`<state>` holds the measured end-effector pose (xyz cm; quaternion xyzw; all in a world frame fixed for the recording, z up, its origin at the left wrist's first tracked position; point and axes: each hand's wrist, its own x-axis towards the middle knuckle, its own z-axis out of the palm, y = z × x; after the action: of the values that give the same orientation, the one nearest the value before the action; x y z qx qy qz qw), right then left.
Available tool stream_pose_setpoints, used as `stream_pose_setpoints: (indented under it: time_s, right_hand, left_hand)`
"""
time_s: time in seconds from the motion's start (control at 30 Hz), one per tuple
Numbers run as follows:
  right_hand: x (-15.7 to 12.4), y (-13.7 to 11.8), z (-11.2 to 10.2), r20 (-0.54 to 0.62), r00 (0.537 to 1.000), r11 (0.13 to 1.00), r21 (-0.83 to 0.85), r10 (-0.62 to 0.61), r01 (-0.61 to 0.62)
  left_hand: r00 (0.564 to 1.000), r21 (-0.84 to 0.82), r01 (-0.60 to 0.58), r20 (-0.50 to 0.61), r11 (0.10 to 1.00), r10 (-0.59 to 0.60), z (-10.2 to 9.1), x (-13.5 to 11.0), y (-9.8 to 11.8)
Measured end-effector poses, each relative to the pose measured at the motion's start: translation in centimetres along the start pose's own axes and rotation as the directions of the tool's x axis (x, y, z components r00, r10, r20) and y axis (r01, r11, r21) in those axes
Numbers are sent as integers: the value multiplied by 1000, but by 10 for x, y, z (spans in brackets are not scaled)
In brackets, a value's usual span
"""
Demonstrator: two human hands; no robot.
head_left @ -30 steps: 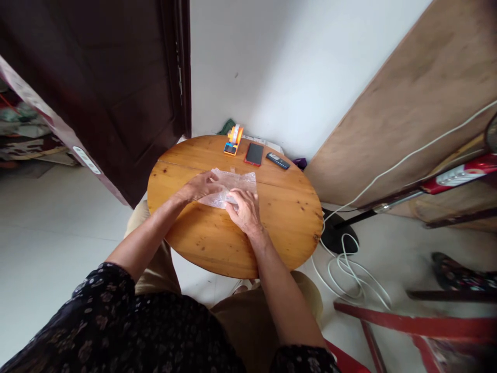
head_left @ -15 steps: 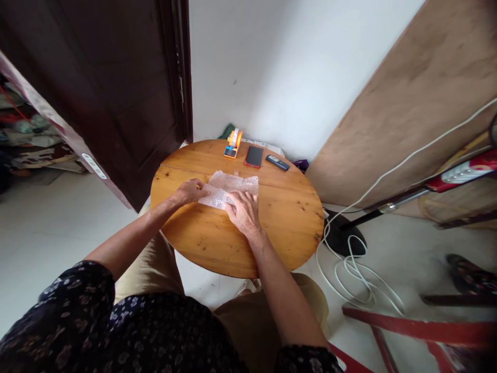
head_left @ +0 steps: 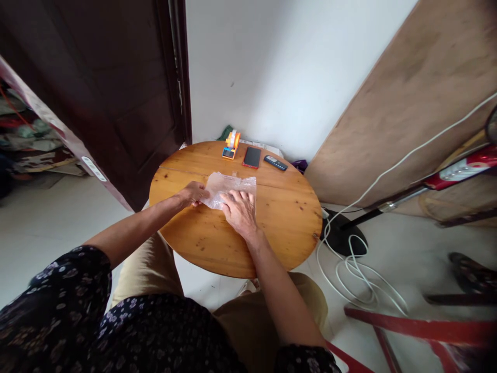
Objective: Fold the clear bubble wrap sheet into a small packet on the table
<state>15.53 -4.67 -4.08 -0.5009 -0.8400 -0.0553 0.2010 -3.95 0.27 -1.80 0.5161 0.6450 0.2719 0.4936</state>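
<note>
On a rounded, brown wooden table, the left hand pinched the left edge of a clear, bubbled plastic sheet lying near the table's middle. An orange tape dispenser stood near the far edge. The right hand, fingers slightly spread, rested on the sheet; beyond, near the far edge, lay a flat, black, red-edged phone, then a slim, dark handset.

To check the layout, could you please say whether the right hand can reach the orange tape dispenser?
Probably yes: nothing tall stands between the right hand, resting on bubble wrap, and the orange tape dispenser.
</note>
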Motion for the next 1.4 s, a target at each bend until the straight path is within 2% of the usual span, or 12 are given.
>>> stream_pose_setpoints:
  time_s: [0.2,0.43,0.73,0.9,1.13,1.23,1.4]
  right_hand:
    - [0,0,0,-21,1000,1000,-11,-20,20]
    - [1,0,-2,-13,1000,1000,22,-19,19]
    - [3,-2,-7,5,997,990,117,76,-76]
    - [2,3,-2,-11,995,982,163,96,-93]
    - [2,7,4,-43,991,970,215,125,-113]
    - [2,7,5,-47,989,966,227,138,-124]
    - [2,8,5,-46,987,962,236,153,-138]
  left_hand:
    - [999,-67,-30,-37,997,27,17,-2,11]
    - [999,-189,-48,-4,981,48,29,-10,21]
    - [981,-226,-45,173,973,86,27,-12,29]
    - [976,-113,-140,151,984,156,29,-18,28]
    - [962,193,-267,106,944,251,34,-17,26]
    - [922,360,-380,73,852,380,35,-14,25]
    - [814,536,-525,91,661,574,35,-12,15]
